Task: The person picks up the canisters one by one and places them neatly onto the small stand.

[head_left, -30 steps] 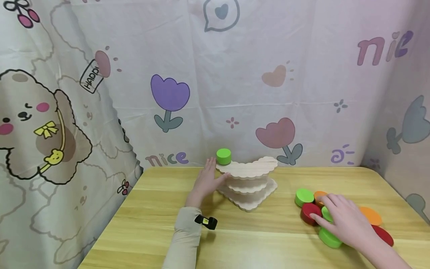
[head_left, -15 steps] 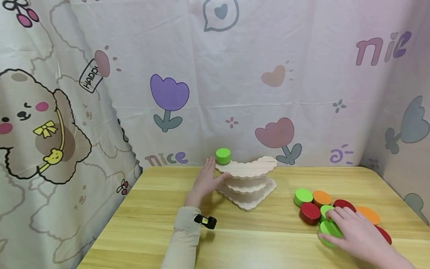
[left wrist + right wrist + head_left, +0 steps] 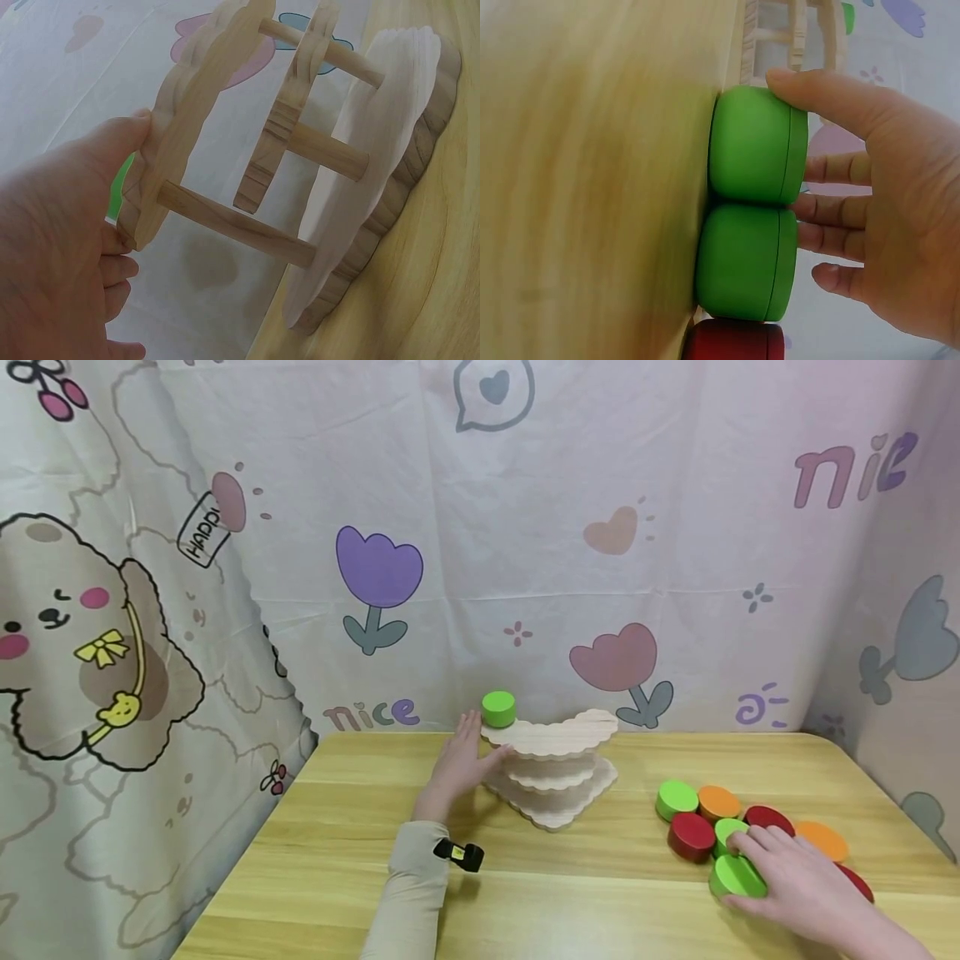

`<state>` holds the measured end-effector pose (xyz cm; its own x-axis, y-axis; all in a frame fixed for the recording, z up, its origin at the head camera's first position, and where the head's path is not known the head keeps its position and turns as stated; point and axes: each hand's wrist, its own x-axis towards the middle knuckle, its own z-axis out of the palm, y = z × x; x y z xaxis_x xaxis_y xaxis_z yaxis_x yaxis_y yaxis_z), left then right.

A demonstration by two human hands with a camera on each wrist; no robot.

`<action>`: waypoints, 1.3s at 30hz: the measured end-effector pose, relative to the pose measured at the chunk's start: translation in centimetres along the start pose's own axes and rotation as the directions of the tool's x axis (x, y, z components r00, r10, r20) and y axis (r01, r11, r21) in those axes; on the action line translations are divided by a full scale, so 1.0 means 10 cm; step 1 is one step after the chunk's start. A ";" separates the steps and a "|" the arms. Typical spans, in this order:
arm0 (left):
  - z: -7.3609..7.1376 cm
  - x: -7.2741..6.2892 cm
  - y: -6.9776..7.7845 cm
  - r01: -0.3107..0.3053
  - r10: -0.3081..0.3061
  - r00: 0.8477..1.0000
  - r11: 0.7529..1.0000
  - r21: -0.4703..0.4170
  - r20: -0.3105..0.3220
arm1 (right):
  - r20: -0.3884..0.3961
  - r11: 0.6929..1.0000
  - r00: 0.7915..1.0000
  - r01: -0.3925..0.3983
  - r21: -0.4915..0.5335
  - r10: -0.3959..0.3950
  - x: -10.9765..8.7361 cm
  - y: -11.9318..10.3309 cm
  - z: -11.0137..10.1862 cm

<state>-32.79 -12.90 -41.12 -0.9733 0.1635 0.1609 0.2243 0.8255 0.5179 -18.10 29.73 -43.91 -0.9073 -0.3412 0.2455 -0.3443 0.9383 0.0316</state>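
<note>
In the head view my left hand (image 3: 459, 768) is at the left end of a pale wooden three-tier stand (image 3: 555, 739) with scalloped edges. From the left wrist, its thumb and fingers pinch the top tier (image 3: 187, 127). A green round block (image 3: 498, 708) sits on that tier, just beyond the fingers. On the right, my right hand (image 3: 795, 881) grips the front green round block (image 3: 731, 878) on the table. In the right wrist view the thumb lies at the edge of this block (image 3: 754, 146), fingers beyond it. A second green block (image 3: 742, 262) adjoins it.
Around the right hand lie several more round blocks: red (image 3: 692, 837), orange (image 3: 718, 802) and green (image 3: 677, 798), with others partly hidden by the hand. The wooden table (image 3: 570, 902) ends at a printed curtain (image 3: 510, 543) behind. Another curtain hangs at the left.
My right hand has moved back toward me from over the rear blocks, and its thumb has come down to the near side of the front green block. The left hand stays put.
</note>
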 end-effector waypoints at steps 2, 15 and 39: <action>0.01 0.00 -0.01 -0.003 0.003 1.000 1.000 -0.002 -0.002 | -0.006 1.000 1.000 0.010 0.003 -0.010 0.00 0.01 0.01; 0.02 -0.02 0.01 0.001 -0.001 1.000 1.000 0.000 0.000 | -0.007 0.999 1.000 0.011 0.032 -0.011 -0.02 0.00 0.04; -0.06 -0.03 0.08 0.012 -0.014 1.000 0.982 0.189 0.008 | -0.222 0.979 0.956 0.202 0.025 -0.192 0.20 -0.19 -0.11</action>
<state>-32.26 -12.60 -40.27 -0.9766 0.1563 0.1474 0.1994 0.9148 0.3513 -19.02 27.34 -42.41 -0.7480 -0.4937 0.4436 -0.5263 0.8484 0.0568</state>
